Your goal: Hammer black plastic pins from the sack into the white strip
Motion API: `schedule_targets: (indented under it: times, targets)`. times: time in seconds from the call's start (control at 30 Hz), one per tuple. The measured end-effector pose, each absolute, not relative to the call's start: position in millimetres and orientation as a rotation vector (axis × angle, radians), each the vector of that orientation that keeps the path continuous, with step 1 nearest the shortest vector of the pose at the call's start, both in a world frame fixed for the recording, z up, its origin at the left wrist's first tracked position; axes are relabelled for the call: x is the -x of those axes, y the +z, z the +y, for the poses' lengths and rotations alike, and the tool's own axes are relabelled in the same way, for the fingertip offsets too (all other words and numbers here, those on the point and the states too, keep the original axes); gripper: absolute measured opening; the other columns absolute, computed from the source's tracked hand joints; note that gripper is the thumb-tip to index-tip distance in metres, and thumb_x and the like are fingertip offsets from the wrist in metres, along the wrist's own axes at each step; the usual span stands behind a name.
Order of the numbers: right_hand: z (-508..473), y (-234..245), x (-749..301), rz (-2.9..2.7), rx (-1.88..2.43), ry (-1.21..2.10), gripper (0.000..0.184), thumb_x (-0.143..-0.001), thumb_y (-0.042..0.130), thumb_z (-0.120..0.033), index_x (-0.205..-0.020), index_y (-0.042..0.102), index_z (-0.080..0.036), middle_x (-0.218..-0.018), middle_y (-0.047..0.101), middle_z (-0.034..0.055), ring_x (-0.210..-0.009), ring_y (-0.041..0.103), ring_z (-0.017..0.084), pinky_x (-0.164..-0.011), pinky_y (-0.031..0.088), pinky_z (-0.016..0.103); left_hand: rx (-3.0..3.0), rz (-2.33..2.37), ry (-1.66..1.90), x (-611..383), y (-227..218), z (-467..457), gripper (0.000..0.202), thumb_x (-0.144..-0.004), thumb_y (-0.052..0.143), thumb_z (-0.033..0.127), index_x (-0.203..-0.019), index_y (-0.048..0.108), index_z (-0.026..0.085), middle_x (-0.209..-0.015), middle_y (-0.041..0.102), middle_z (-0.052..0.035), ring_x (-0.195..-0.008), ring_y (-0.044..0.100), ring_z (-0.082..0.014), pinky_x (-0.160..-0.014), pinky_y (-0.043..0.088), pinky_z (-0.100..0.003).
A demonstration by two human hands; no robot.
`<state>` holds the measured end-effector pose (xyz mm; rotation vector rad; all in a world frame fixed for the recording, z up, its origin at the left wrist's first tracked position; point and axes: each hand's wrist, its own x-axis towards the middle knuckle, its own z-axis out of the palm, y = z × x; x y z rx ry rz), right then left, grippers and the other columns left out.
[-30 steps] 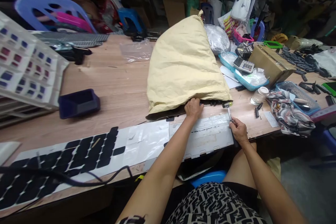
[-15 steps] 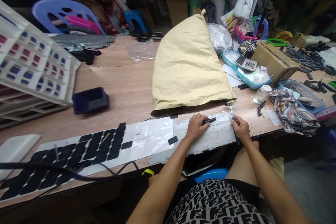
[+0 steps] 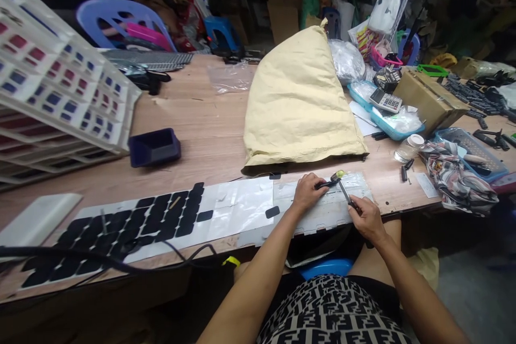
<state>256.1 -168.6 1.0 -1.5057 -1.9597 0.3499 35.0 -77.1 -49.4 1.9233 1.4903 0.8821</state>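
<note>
My left hand (image 3: 307, 192) pinches a small black strip (image 3: 323, 185) and holds it down on a long grey sheet (image 3: 322, 215) at the table's near edge. My right hand (image 3: 366, 219) grips the handle of a small hammer (image 3: 341, 185); its yellow-tipped head sits at the right end of the black strip. Just behind my hands lies a large yellow paper sack (image 3: 300, 102), its open mouth facing me. To the left, a white backing sheet (image 3: 237, 207) carries several black cut-out pads (image 3: 133, 226).
A dark blue tray (image 3: 153, 147) sits mid-table. Stacked white racks (image 3: 60, 97) fill the left. Right of the sack are a calculator (image 3: 386, 100), a cardboard box (image 3: 430, 98), a jar (image 3: 408, 148), patterned cloth (image 3: 457, 183) and blue baskets. A black cable (image 3: 121, 264) crosses the near edge.
My left hand drew a black strip out from the sack's mouth and set it on the grey sheet. My right hand swung the hammer head left onto the strip.
</note>
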Motion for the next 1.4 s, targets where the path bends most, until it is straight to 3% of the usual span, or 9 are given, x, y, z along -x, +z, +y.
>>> schedule_targets:
  times: [0.27, 0.57, 0.8, 0.93, 1.17, 1.3, 1.4]
  targets:
    - [-174.0, -9.9, -242.6, -1.998, 1.481, 0.236, 0.033, -0.090, 0.056, -0.027, -0.115, 0.073, -0.012, -0.079, 0.068, 0.0087, -0.070, 0.062, 0.021, -0.067, 0.053, 0.032, -1.934, 1.505, 0.875, -35.8, -47.2, -77.7, 0.014, -0.080, 0.076, 0.028, -0.094, 0.076, 0.025, -0.088, 0.063, -0.0011, -0.091, 0.056, -0.0195, -0.084, 0.041, -0.034]
    - [-173.0, -6.6, -234.1, -2.080, 1.457, 0.312, 0.033, -0.090, 0.056, -0.028, -0.116, 0.073, -0.017, -0.077, 0.067, 0.0065, -0.073, 0.061, 0.020, -0.070, 0.051, 0.030, -1.956, 1.492, 0.880, -34.2, -49.4, -77.0, 0.007, -0.080, 0.075, 0.028, -0.082, 0.073, 0.022, -0.083, 0.061, -0.0008, -0.085, 0.054, -0.0190, -0.081, 0.041, -0.033]
    - [-143.3, -11.2, -270.1, -1.841, 1.634, 0.381, 0.035, -0.087, 0.058, -0.034, -0.112, 0.075, -0.018, -0.084, 0.070, 0.0076, -0.073, 0.062, 0.020, -0.073, 0.052, 0.031, -1.930, 1.479, 0.886, -33.8, -53.6, -76.4, 0.015, -0.080, 0.075, 0.028, -0.094, 0.076, 0.024, -0.089, 0.064, -0.0019, -0.092, 0.057, -0.0213, -0.085, 0.043, -0.035]
    - [-127.1, -19.7, -287.6, -1.607, 1.635, 0.620, 0.036, -0.087, 0.055, -0.037, -0.111, 0.073, -0.016, -0.070, 0.067, 0.0024, -0.065, 0.062, 0.018, -0.068, 0.050, 0.028, -1.932, 1.461, 0.893, -32.3, -52.3, -72.4, 0.015, -0.081, 0.073, 0.029, -0.095, 0.074, 0.023, -0.089, 0.065, -0.0021, -0.092, 0.058, -0.0216, -0.086, 0.045, -0.036]
    - [-124.9, -28.0, -290.6, -1.484, 1.573, 0.790, 0.041, -0.084, 0.060, -0.040, -0.113, 0.072, -0.014, -0.069, 0.068, 0.0014, -0.064, 0.062, 0.016, -0.066, 0.050, 0.026, -1.986, 1.067, 1.160, -26.3, -38.6, -158.7, 0.019, -0.098, 0.053, 0.029, -0.113, 0.062, 0.022, -0.101, 0.065, -0.0052, -0.092, 0.062, -0.0180, -0.083, 0.052, -0.032]
    - [-124.3, -29.9, -290.0, -1.500, 1.603, 0.737, 0.043, -0.083, 0.060, -0.040, -0.114, 0.072, -0.013, -0.070, 0.067, 0.0012, -0.063, 0.062, 0.016, -0.067, 0.050, 0.026, -2.125, 0.824, 0.888, -21.7, -64.3, -236.6, 0.025, -0.099, 0.051, 0.030, -0.121, 0.061, 0.024, -0.105, 0.069, -0.0067, -0.094, 0.066, -0.0180, -0.084, 0.054, -0.029]
    - [-124.3, -29.5, -289.5, -1.511, 1.617, 0.713, 0.043, -0.083, 0.060, -0.040, -0.114, 0.072, -0.013, -0.070, 0.066, 0.0007, -0.063, 0.061, 0.016, -0.068, 0.050, 0.026, -2.010, 1.159, 0.570, -19.5, -99.7, -257.7, 0.029, -0.100, 0.047, 0.033, -0.123, 0.064, 0.026, -0.109, 0.071, -0.0088, -0.099, 0.068, -0.0213, -0.088, 0.054, -0.033]
